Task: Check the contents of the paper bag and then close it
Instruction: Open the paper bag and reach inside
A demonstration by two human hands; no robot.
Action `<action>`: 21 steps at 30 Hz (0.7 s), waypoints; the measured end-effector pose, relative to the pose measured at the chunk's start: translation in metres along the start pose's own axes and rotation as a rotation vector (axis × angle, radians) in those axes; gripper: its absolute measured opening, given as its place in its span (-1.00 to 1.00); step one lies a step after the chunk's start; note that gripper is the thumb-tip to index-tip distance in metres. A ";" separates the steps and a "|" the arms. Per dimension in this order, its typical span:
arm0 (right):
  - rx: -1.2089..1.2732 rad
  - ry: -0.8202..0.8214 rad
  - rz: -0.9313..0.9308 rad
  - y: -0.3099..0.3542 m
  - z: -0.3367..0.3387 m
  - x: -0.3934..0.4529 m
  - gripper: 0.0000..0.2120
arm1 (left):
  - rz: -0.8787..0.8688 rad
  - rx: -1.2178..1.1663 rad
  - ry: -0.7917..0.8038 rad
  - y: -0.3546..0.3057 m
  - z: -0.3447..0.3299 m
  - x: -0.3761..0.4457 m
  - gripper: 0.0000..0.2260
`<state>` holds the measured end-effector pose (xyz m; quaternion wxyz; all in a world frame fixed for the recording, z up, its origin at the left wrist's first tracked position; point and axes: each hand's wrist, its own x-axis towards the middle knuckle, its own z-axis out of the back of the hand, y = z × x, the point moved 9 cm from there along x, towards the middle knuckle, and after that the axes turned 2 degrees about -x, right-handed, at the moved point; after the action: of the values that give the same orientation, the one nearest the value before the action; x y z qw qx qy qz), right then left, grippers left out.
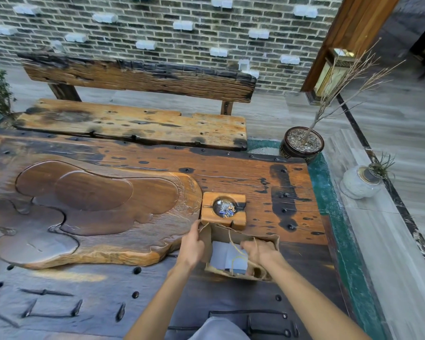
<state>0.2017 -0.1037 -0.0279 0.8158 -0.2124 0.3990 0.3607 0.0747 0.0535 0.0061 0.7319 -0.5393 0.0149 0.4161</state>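
One paper bag [241, 251] stood open; left hand [191, 246] and right hand [258, 251] each clamped its rim; two white sheets [226, 256] inside.

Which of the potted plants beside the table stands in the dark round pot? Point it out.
The bare, leafless twig plant just past the table's far right corner; its dark pot is patterned. The small spiky plant further right sits in a white pot.

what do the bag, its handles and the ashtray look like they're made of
Bag: brown kraft-type paper, matte, with creased walls and a ragged rim.
Handles: thin tan twine, probably twisted paper or jute; too fine to tell.
Ashtray: a block of light wood, smooth with a slight sheen and visible grain; its round bowl looks dark, the lining unclear.
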 end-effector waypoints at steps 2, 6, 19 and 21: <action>-0.080 -0.012 0.015 -0.006 -0.003 0.002 -0.23 | -0.002 0.006 0.008 -0.001 -0.002 0.001 -0.33; -0.074 0.069 0.093 -0.009 -0.017 0.011 0.04 | -0.026 0.035 -0.020 -0.004 -0.002 0.004 -0.31; 0.167 0.163 0.195 -0.014 -0.029 0.025 -0.17 | -0.068 0.086 -0.033 -0.004 -0.002 0.005 -0.37; 0.179 0.121 0.150 -0.018 -0.027 0.029 -0.33 | -0.076 0.087 -0.024 -0.003 -0.003 0.006 -0.40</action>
<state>0.2142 -0.1204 -0.0666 0.7768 -0.1296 0.4928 0.3701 0.0815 0.0540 0.0042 0.7700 -0.5022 0.0036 0.3936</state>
